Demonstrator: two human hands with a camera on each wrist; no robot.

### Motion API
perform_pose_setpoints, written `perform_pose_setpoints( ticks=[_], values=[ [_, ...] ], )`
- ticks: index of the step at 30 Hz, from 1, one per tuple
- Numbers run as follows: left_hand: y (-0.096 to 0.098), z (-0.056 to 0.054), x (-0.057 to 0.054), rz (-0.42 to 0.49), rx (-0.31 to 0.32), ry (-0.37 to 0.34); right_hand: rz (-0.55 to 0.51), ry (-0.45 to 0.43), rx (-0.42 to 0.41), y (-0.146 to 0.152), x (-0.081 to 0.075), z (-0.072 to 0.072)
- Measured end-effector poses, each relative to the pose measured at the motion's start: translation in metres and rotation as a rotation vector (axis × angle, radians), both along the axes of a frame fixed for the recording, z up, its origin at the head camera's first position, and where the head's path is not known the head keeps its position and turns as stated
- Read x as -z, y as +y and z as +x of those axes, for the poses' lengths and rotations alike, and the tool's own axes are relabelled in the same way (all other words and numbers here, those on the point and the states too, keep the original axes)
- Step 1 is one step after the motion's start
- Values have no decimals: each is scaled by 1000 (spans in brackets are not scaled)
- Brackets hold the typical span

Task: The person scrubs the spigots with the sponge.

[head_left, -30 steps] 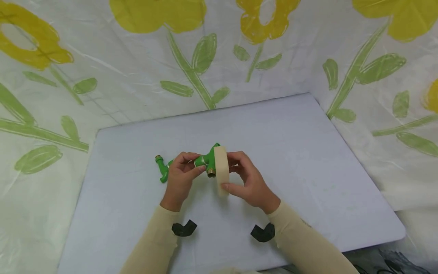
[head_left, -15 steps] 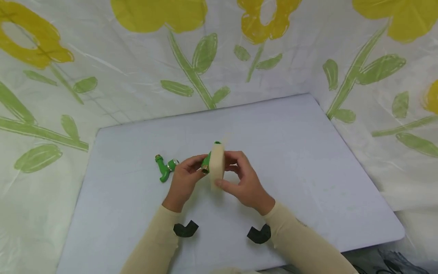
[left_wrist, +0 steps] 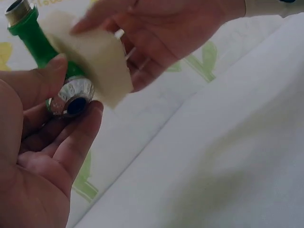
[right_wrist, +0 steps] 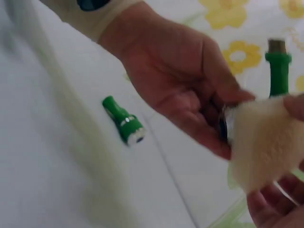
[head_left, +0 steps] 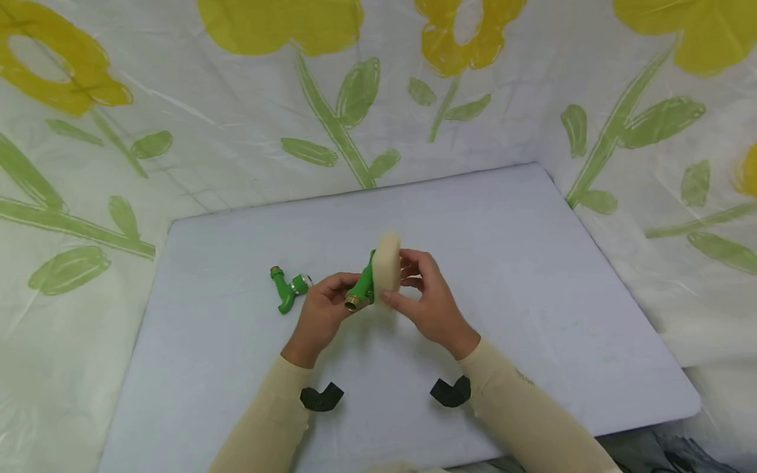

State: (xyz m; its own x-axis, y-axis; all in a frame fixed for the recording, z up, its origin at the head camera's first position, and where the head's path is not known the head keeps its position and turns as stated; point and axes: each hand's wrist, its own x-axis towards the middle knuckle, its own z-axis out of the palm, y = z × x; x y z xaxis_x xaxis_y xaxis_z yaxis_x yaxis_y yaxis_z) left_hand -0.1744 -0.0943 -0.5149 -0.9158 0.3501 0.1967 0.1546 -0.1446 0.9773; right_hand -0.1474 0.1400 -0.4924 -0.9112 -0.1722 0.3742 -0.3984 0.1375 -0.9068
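Note:
My left hand [head_left: 319, 312] grips a green tap [head_left: 363, 287] by its silver collar end, thumb on top, as the left wrist view shows. The tap's brass threaded outlet [left_wrist: 18, 12] points outward, away from the palm. My right hand [head_left: 436, 302] holds a cream sponge [head_left: 388, 266] against the tap's side, thumb on the near face and fingers behind. The sponge covers much of the tap body in the right wrist view. Both hands are raised above the white table [head_left: 503, 263]. The sponge is blurred.
A second green tap [head_left: 286, 289] lies on the table just left of my left hand. Behind the table stands a white sheet [head_left: 236, 144] painted with yellow flowers. Black curved pieces [head_left: 322, 397] stick out from both sleeves near the wrists.
The tap has turned in my left hand, so its brass end now points toward me and left. The sponge has shifted along it, last upward and slightly right.

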Motion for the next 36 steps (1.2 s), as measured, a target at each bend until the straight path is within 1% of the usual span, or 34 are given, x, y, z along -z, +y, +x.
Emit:
perform_pose_setpoints(
  ticks=[2, 4, 6, 7, 9, 11, 13, 15, 17, 19, 22, 24, 25, 26, 28, 30, 32, 34, 36],
  values=[
    [0, -1, 1, -15, -32, -9, 49, 46, -78, -3, 0, 5],
    [0, -1, 2, -29, -68, -15, 111, 116, -134, -6, -1, 10],
    [0, -1, 2, -31, -86, -17, 157, 179, -131, -7, -2, 12],
    [0, -1, 2, -28, -77, -12, 167, 192, -110, -7, -2, 11],
    [1, -1, 1, -12, -44, 5, 153, 172, -39, -5, -2, 8],
    [1, 0, 1, 4, -6, 35, 124, 103, 40, -2, -1, 2],
    [2, 0, 1, 12, 22, 61, 80, 15, 78, 1, -1, -1],
    [2, 1, 2, 16, 28, 67, 59, -43, 72, 3, 0, -2],
    [2, 1, 3, 6, 3, 47, 67, -45, 17, 2, 0, 2],
    [2, 0, 4, -10, -36, 21, 91, 14, -58, -1, -2, 7],
    [1, -1, 4, -58, -103, 15, 133, 164, -136, -6, -6, 13],
    [1, -2, 4, -81, -123, 27, 146, 244, -146, -7, -10, 15],
    [1, -2, 4, -87, -124, 33, 153, 272, -137, -7, -12, 14],
    [1, -2, 3, -92, -123, 37, 156, 280, -122, -6, -13, 13],
    [2, -2, 3, -71, -102, 31, 156, 250, -90, -3, -15, 9],
    [3, -1, 3, -44, -69, 23, 149, 178, -58, 1, -15, 5],
    [4, 0, 3, -16, -34, 14, 136, 88, -32, 5, -13, 0],
    [4, 0, 3, -2, -11, 11, 123, 23, -25, 7, -11, -1],
    [4, 1, 4, -12, -13, 12, 118, 14, -45, 8, -10, 0]
  ],
)
